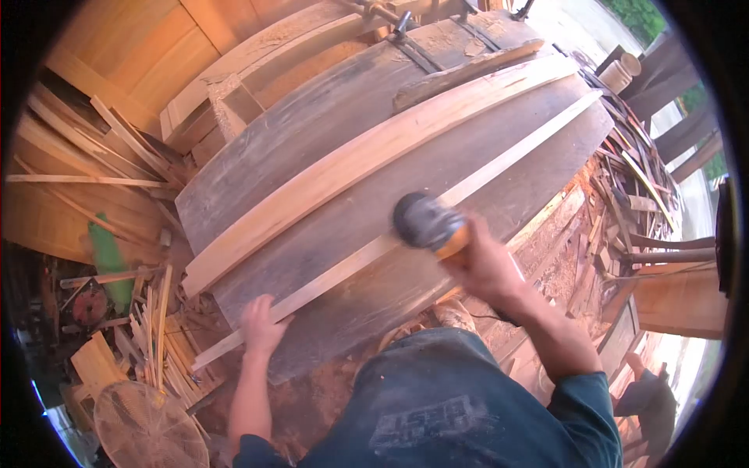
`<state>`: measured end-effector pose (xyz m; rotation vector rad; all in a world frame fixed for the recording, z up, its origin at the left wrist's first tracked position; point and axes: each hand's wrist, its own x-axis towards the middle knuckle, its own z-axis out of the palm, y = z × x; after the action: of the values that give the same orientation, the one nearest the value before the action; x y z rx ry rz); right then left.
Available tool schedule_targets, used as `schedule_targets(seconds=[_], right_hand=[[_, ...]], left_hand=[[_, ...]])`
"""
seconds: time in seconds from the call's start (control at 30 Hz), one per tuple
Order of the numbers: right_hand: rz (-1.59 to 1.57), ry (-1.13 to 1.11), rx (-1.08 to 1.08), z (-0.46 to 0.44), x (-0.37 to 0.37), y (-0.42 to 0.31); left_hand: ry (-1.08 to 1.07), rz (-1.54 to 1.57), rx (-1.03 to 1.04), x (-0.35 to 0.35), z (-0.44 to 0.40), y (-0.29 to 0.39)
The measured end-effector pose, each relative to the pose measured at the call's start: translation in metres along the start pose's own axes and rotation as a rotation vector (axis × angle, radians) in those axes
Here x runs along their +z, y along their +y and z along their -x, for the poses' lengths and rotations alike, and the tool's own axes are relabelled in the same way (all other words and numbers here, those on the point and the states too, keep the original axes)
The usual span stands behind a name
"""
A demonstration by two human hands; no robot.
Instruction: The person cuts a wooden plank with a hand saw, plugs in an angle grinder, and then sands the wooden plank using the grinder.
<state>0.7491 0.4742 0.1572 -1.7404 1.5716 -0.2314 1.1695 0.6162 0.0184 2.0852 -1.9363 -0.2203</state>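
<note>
A pale, slim wood strip point(343, 271) slants across the bench point(335, 327), mid-frame. The right hand point(485, 261) clasps a blurred power tool point(427, 222) over it; the left hand point(263, 326) covers its lower-left part, whether pinching I cannot tell. Upper right: a can point(615, 76), contents unclear.

Single camera, worn on the head. The scene is being viewed from above the person's shirt point(437, 390), which is being caught at bottom centre. The view is being aimed forward and steeply down; the tabletop point(312, 246) is being taken in at close range, slantwise, lower left to upper right. Left hand point(264, 326) is being covered lower left of centre, right hand point(485, 264) just right of centre. Far foliage point(636, 15) is being picked up at upper right. Corners are being blacked out by a wide, rounded field.
</note>
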Motion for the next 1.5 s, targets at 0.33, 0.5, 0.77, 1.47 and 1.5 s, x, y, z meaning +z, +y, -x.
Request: schedule_targets(seconds=[0.33,0.5,0.77,1.47,1.5], right_hand=[[0.254,-0.188,0.003,-0.004,0.051,-0.050],[0.151,0.119,0.115,-0.021,-0.027,0.014],[0.104,-0.067,0.172,-0.016,-0.019,0.000],[0.161,0.593,0.140,-0.024,-0.205,0.216],[0.189,0.619,0.068,-0.016,-0.203,0.223]], left_hand=[[-0.010,0.025,-0.045,0.021,-0.002,-0.003],[-0.018,0.025,-0.031,0.020,-0.004,-0.001],[0.014,-0.002,-0.022,0.026,-0.004,-0.002],[-0.381,-0.207,-0.242,-0.030,0.052,-0.076],[-0.342,-0.225,-0.257,-0.033,0.054,-0.070]])
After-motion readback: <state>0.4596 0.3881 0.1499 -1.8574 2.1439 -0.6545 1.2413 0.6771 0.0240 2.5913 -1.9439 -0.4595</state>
